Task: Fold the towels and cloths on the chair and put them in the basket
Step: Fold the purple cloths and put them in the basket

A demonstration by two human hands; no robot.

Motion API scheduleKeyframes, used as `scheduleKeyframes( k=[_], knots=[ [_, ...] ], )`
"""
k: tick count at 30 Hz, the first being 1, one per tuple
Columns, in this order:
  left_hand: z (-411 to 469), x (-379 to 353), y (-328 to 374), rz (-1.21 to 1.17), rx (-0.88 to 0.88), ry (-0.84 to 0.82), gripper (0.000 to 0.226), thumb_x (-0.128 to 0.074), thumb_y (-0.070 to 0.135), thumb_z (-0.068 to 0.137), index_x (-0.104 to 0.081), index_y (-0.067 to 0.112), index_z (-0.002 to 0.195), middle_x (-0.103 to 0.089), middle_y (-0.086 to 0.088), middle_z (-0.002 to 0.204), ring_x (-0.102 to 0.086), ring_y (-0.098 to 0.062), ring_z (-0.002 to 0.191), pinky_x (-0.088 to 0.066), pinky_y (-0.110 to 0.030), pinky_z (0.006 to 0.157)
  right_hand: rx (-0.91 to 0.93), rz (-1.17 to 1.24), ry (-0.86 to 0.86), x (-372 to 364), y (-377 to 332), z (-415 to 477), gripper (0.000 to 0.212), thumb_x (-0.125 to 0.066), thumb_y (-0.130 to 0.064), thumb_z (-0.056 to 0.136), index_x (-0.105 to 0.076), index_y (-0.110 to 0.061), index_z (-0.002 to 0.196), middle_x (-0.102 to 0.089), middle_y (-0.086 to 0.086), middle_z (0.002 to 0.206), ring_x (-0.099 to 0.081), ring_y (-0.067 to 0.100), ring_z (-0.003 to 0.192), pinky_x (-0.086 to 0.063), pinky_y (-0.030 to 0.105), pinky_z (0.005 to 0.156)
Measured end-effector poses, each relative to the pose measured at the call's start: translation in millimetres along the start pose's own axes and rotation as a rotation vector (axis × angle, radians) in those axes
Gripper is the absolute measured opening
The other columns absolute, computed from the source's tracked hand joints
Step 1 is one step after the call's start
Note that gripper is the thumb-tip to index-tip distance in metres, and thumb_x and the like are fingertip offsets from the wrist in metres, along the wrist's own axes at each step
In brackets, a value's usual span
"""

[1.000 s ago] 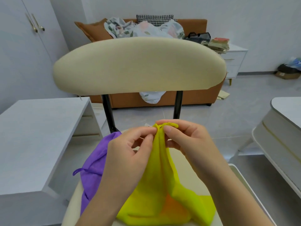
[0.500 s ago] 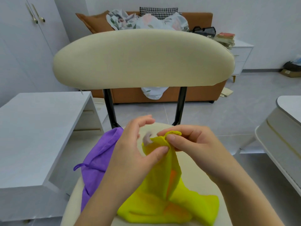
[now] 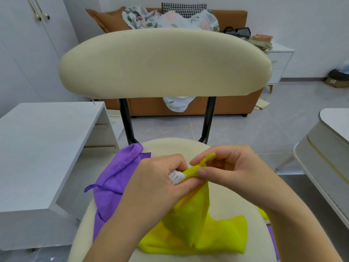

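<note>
Yellow cloth (image 3: pixel 190 224) hangs above the chair seat (image 3: pixel 170 148), its bottom pooled there. Half a second ago my left hand (image 3: pixel 156 182) was open; now it pinches the cloth beside a white label (image 3: pixel 176 177), and my right hand (image 3: pixel 232 173) pinches the top corner. The cloth's length runs upright, corner pointing up and far.

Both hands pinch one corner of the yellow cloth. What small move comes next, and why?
Probably the left hand slides along the edge, away from the right hand, to spread the yellow cloth: both pinch the same bunched corner, and the rest lies crumpled on the chair seat.
</note>
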State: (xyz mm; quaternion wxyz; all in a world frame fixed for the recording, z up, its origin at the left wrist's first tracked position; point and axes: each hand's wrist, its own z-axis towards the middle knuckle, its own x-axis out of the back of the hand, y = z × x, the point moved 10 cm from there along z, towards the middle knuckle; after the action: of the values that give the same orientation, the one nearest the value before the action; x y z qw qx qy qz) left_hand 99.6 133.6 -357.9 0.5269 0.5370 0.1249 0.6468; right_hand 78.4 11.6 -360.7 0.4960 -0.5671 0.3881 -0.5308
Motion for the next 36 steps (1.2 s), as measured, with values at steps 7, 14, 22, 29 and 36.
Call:
scheduleKeyframes(
  k=[7, 14, 22, 29, 36],
  knots=[
    [-1.0, -2.9, -10.8, -0.009, 0.054, -0.187, 0.049, -0.074, 0.056, 0.063, -0.047, 0.042, 0.102, -0.059, 0.013, 0.077, -0.053, -0.009, 0.068, -0.043, -0.020, 0.058, 0.070, -0.067, 0.165, 23.7, -3.0, -1.4, 0.021, -0.065, -0.001, 0.083, -0.076, -0.019, 0.084, -0.069, 0.015, 0.078, -0.061, 0.018, 0.067, -0.050, 0.029, 0.063],
    [-2.1, 9.9, -26.1, -0.126, 0.038, -0.256, 0.044, -0.074, 0.041, 0.069, -0.046, 0.041, 0.104, -0.059, 0.005, 0.079, -0.055, -0.016, 0.069, -0.054, -0.034, 0.060, 0.171, -0.013, 0.449, 71.8, -9.4, -12.7, 0.033, -0.061, 0.004, 0.084, -0.076, -0.026, 0.081, -0.071, 0.006, 0.072, -0.062, 0.011, 0.065, -0.054, 0.024, 0.063],
    [-3.1, 25.3, -4.4, 0.246, -0.237, -0.429, 0.018, -0.056, 0.058, 0.072, -0.053, 0.040, 0.071, -0.055, 0.016, 0.084, -0.054, -0.004, 0.070, -0.038, -0.011, 0.060, 0.227, -0.243, 0.467, 89.5, -41.5, -32.5, 0.032, -0.061, 0.000, 0.086, -0.075, -0.028, 0.082, -0.071, -0.005, 0.075, -0.065, 0.012, 0.069, -0.056, 0.025, 0.064],
    [37.7, 110.8, 66.8, 0.391, -0.370, -0.198, 0.026, -0.055, 0.059, 0.072, -0.056, 0.034, 0.074, -0.058, 0.009, 0.074, -0.056, -0.009, 0.071, -0.044, -0.020, 0.061, 0.202, -0.779, 0.387, 88.6, -108.3, -30.8, 0.020, -0.064, -0.007, 0.082, -0.070, -0.025, 0.090, -0.066, -0.006, 0.074, -0.060, 0.013, 0.066, -0.054, 0.032, 0.061],
    [52.1, 152.4, 139.4, 0.614, -0.364, -0.130, 0.008, -0.062, 0.036, 0.086, -0.057, 0.031, 0.082, -0.056, 0.019, 0.075, -0.054, -0.004, 0.073, -0.037, -0.021, 0.061, 0.257, -0.818, 0.503, 92.6, -189.3, -51.6, 0.013, -0.058, -0.013, 0.085, -0.064, -0.024, 0.080, -0.059, -0.005, 0.069, -0.056, 0.022, 0.064, -0.048, 0.025, 0.053]
  ],
)
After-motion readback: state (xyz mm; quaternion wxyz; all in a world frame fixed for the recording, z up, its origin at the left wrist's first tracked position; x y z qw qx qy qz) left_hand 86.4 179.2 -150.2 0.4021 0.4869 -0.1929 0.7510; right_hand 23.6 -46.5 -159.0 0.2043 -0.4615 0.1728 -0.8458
